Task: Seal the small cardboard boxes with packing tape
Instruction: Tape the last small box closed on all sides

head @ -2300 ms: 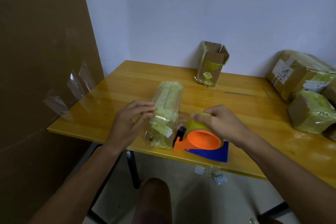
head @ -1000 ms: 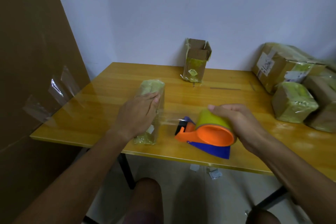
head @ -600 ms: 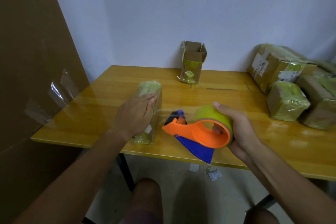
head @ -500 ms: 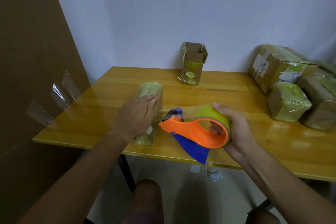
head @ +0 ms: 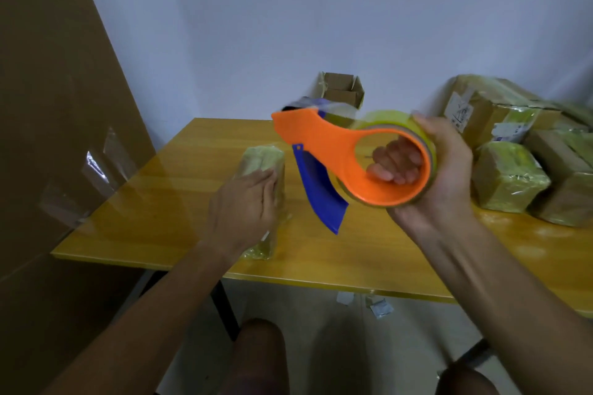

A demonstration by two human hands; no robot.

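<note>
A small cardboard box wrapped in yellowish tape lies lengthwise on the wooden table near its front left. My left hand rests flat on top of it with straight fingers. My right hand grips the orange tape dispenser by its yellow tape roll, fingers curled through the core. The dispenser is raised above the table, its blue blade guard pointing down and its mouth toward the far wall.
An open cardboard box stands at the back by the wall. Several taped boxes are piled at the right. A large cardboard sheet with tape strips leans at the left. Paper scraps lie on the floor under the table.
My right hand has lifted the tape dispenser off the table, away from the box, and turned it upward. My left hand has stayed pressed on the box.
</note>
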